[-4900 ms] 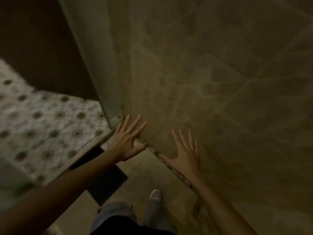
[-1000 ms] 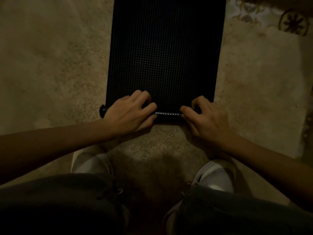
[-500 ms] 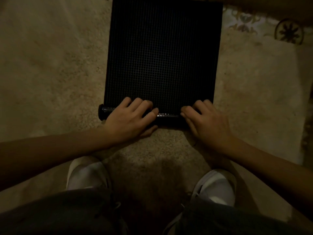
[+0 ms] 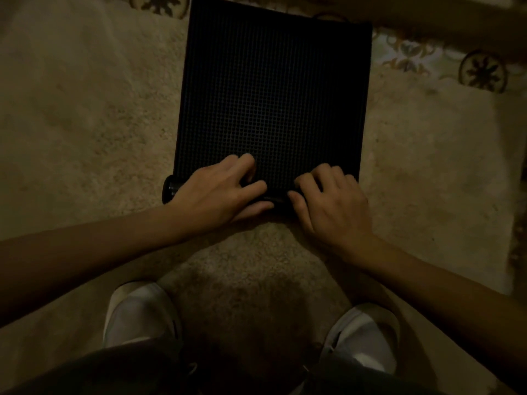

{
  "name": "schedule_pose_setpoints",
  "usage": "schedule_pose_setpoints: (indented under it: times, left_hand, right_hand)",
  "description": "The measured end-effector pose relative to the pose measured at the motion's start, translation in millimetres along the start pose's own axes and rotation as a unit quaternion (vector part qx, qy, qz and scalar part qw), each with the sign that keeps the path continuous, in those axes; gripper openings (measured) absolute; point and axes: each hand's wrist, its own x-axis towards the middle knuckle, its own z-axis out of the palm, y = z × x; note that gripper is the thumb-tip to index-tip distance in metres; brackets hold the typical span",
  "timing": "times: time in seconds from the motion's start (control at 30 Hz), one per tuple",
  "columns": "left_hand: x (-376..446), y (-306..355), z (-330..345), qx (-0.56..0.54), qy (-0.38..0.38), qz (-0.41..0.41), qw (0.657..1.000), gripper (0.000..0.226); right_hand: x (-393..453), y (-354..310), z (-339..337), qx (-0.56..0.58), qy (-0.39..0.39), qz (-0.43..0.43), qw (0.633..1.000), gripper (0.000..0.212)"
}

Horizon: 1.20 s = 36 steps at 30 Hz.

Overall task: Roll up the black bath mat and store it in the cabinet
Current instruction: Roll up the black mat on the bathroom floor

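A black bath mat point(image 4: 273, 89) with a fine grid texture lies flat on the beige floor in front of me. Its near edge is curled into a thin roll, whose left end point(image 4: 168, 189) sticks out past my hand. My left hand point(image 4: 219, 192) presses down on the left half of the roll, fingers curved over it and thumb underneath. Over the right half, my right hand point(image 4: 330, 203) grips the roll the same way. The far edge of the mat reaches toward the top of the view. No cabinet is in sight.
Beige stone floor point(image 4: 85, 124) surrounds the mat. Patterned tiles point(image 4: 482, 71) run along the top right and top left. My two white shoes point(image 4: 139, 312) and dark trouser legs fill the bottom of the view.
4.9 s ago I stood by a wall with open hands. Over the last second both hands have rolled the mat's near edge farther forward, and the roll has grown thicker.
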Motion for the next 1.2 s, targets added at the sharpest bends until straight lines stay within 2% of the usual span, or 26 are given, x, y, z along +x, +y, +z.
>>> schedule_pose_setpoints:
  times: [0.1,0.23,0.4,0.53,0.67,0.87,1.03,1.2]
  left_hand:
    - [6,5,-3,0.045,0.005,-0.018,0.999,0.041]
    - [2,19,3,0.079,0.000,-0.112,0.991,0.039]
    - [9,8,6,0.102,-0.002,-0.074,0.992,0.042]
    - [31,-3,3,0.081,-0.023,-0.098,0.992,0.039]
    - [36,-6,4,0.062,-0.004,-0.110,0.992,0.033]
    - [33,-1,8,0.101,0.016,-0.171,0.980,0.041]
    - [35,-11,9,0.118,-0.004,-0.112,0.987,0.051]
    - [55,-26,4,0.086,0.012,-0.120,0.989,0.042]
  right_hand:
    - [13,4,0,-0.010,0.006,-0.002,1.000,0.049]
    - [25,9,-2,-0.029,0.024,0.025,0.999,0.052]
    - [27,7,-2,-0.035,0.047,0.032,0.998,0.047]
    - [25,1,4,-0.056,0.096,0.090,0.990,0.042]
    - [30,5,11,-0.061,0.098,0.061,0.992,0.043]
    - [54,18,7,-0.023,0.054,0.038,0.998,0.044]
    - [67,23,0,0.031,0.016,0.058,0.998,0.042]
    - [69,15,2,-0.015,0.096,0.070,0.993,0.035]
